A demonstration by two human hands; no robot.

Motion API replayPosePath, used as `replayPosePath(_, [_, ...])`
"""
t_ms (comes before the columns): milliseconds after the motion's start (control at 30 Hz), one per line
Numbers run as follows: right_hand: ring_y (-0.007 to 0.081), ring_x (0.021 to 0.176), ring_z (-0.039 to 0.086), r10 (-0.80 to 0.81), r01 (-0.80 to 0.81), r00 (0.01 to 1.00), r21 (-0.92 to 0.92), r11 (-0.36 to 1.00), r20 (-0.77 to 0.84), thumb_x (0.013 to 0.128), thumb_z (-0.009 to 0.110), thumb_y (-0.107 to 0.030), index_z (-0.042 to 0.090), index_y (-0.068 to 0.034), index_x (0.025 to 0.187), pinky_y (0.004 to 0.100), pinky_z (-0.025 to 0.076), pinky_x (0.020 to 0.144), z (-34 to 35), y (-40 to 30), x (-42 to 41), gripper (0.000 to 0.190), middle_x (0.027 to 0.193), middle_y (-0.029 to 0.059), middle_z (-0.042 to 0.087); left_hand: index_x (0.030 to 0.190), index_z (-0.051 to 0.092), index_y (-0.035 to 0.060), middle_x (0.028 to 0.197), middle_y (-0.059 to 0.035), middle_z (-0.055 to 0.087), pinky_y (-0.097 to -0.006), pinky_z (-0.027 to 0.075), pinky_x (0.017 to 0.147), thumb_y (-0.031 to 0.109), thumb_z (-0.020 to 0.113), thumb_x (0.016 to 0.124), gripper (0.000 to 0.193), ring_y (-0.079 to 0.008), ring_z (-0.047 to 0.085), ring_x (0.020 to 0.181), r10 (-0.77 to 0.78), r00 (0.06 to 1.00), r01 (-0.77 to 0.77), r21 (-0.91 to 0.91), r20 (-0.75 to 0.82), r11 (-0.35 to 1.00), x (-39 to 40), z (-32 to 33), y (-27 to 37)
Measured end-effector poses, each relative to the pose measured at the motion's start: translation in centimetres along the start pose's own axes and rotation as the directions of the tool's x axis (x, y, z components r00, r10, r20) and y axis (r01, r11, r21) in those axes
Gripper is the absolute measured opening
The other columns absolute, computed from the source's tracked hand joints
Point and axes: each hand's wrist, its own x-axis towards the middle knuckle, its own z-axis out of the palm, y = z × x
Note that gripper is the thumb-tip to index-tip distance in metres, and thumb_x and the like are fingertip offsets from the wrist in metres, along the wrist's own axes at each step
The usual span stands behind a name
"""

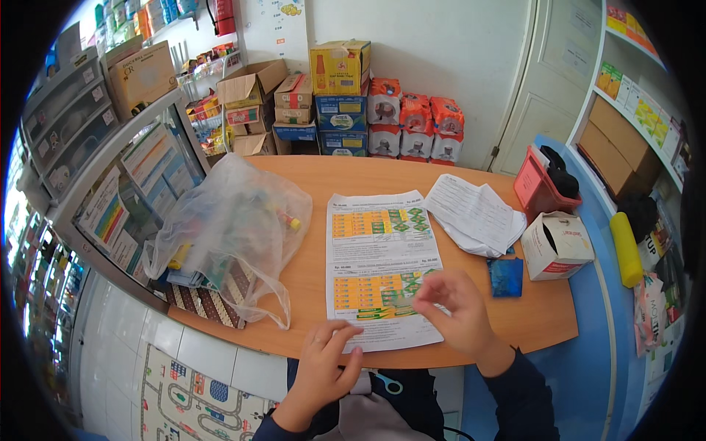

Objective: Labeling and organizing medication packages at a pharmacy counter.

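A printed paper sheet [380, 253] lies on the wooden desk [309, 264], with rows of yellow and green stickers or cutouts on it. Above its right side, my right hand [449, 308] is raised with thumb and fingertips close together; a small, clear, blurred piece seems to show at the fingertips, but I cannot tell what it is. My left hand [333, 353] is at the sheet's lower left edge, fingers apart and holding nothing visible. Scissors with a light blue handle [392, 384] lie in the lap below the desk edge.
A translucent plastic bag [237, 220] with mixed contents covers the desk's left part. Right of the sheet are a stack of papers [477, 215], a blue packet [506, 278], an open white box [557, 245] and a red basket [538, 184]. Cartons [342, 116] stand behind the desk.
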Motion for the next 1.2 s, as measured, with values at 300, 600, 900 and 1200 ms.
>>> replayPosePath(300, [0.0123, 0.085, 0.059, 0.394, -0.432, 0.900, 0.261, 0.863, 0.187, 0.082, 0.067, 0.006, 0.026, -0.009, 0.137, 0.0251, 0.052, 0.066, 0.0, 6.9, 2.4, 0.070, 0.093, 0.0071, 0.057, 0.099, 0.067, 0.0053, 0.101, -0.0085, 0.064, -0.0403, 0.046, 0.082, 0.001, 0.064, 0.076, 0.024, -0.0287, 0.059, 0.094, 0.040, 0.998, -0.047, 0.188, 0.043, 0.981, 2.2, 2.2, -4.2])
replayPosePath(600, [0.0087, 0.080, 0.059, 0.461, -0.508, 0.861, 0.316, 0.801, 0.216, 0.083, 0.067, 0.005, 0.021, -0.012, 0.141, 0.0224, 0.051, 0.064, 0.0, 8.2, 2.5, 0.076, 0.092, 0.0053, 0.057, 0.109, 0.069, 0.0142, 0.109, -0.0055, 0.061, -0.0434, 0.044, 0.086, 0.009, 0.066, 0.076, 0.033, -0.0286, 0.054, 0.103, 0.054, 0.992, -0.094, 0.363, 0.117, 0.927, 2.6, 2.7, -4.3])
replayPosePath(900, [0.0114, 0.086, 0.060, 0.502, -0.551, 0.834, 0.278, 0.787, 0.229, 0.082, 0.067, 0.007, 0.019, -0.013, 0.143, 0.0237, 0.053, 0.069, -0.1, 8.3, 2.4, 0.080, 0.093, 0.0052, 0.058, 0.108, 0.069, 0.0156, 0.111, -0.0048, 0.061, -0.0428, 0.042, 0.086, 0.010, 0.066, 0.077, 0.032, -0.0282, 0.054, 0.104, 0.061, 0.986, -0.114, 0.369, 0.152, 0.923, 2.5, 2.8, -4.4])
replayPosePath(1200, [0.0112, 0.090, 0.059, 0.454, -0.499, 0.866, 0.299, 0.813, 0.208, 0.080, 0.067, 0.010, 0.018, -0.012, 0.145, 0.0230, 0.051, 0.077, 0.2, 7.9, 2.2, 0.084, 0.093, 0.0064, 0.057, 0.105, 0.069, 0.0094, 0.109, -0.0095, 0.061, -0.0430, 0.043, 0.087, 0.009, 0.067, 0.078, 0.027, -0.0315, 0.054, 0.102, -0.001, 0.994, -0.028, 0.271, 0.106, 0.962, 3.0, 2.6, -3.9])
